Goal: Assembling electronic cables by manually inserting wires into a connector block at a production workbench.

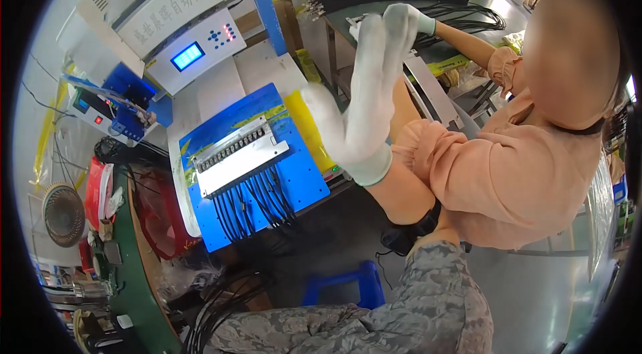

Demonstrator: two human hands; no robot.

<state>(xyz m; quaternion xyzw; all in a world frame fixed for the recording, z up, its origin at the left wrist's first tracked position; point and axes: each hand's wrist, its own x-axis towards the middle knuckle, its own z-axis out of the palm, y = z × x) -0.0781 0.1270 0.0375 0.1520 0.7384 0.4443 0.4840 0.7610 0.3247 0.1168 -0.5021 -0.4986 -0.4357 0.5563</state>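
Past the right edge of the board [306, 183], the knit-gloved right hand [364, 113] extends released fingers; mid-board, a metal bracket [239, 165] trails cables [249, 205]. A machine [199, 51] stands behind.

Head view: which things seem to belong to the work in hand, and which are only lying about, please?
Likely in use:
- blue plate
- silver metal part
- black cables
- lit control panel

Apparently just lying about:
- round fan
- blue stool
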